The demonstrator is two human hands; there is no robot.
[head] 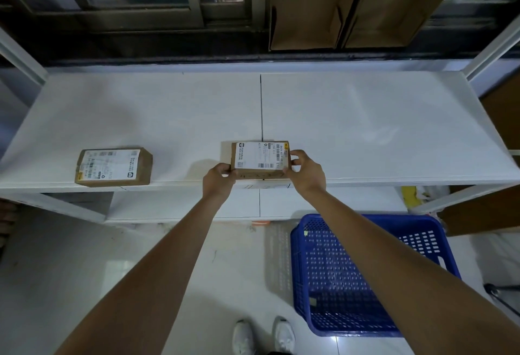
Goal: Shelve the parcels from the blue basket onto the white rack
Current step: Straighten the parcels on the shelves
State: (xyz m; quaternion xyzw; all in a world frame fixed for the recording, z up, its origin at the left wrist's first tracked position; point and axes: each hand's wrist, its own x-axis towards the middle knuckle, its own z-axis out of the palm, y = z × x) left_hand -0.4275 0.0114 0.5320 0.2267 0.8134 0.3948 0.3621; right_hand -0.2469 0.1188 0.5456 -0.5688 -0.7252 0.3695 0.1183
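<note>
A small brown cardboard parcel (260,156) with a white shipping label lies near the front edge of the white rack's top shelf (351,124), at its middle. My left hand (218,181) grips its left end and my right hand (305,173) grips its right end, fingers curled round the corners. A second brown labelled parcel (114,167) rests on the same shelf to the left, apart from both hands. The blue basket (318,259) stands on the floor at the lower right, partly hidden by my right forearm; no parcel shows inside it.
A lower white shelf (183,205) runs beneath the top one. Flattened cardboard (351,3) leans against the dark window behind the rack. White rack posts rise at both ends. My white shoes (263,336) stand on the pale floor beside the basket.
</note>
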